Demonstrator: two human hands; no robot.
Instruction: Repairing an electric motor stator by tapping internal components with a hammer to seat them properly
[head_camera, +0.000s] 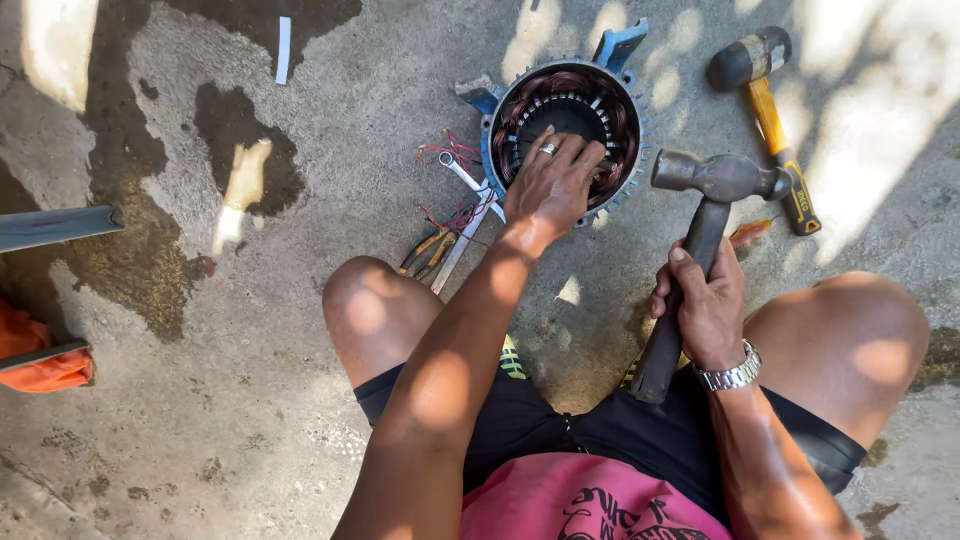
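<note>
Now my left hand (552, 185) rests, fingers spread, on the stator (566, 128) on the floor; it looks heavy and rigid, its copper windings fragile. My right hand (705, 300) is clamped on the hammer (700, 235) handle.

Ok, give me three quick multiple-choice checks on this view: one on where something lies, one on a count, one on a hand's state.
1. Where does the silver open-ended spanner lie relative to the round blue motor stator with copper windings?
A. To its left on the concrete
B. Inside its bore
C. To its right, under a handle

2. How many hammers show?
A. One
B. Two
C. Three

3. What is the right hand doing?
A. Resting flat on a knee
B. Gripping the handle of the dark steel hammer
C. Hanging free

Answers:
1. A: the spanner lies by the red wires, left of the stator.
2. B: the held steel hammer, plus the black-headed, yellow-handled mallet on the ground.
3. B: fingers wrap the handle, while the left hand rests on the stator's rim.
</note>
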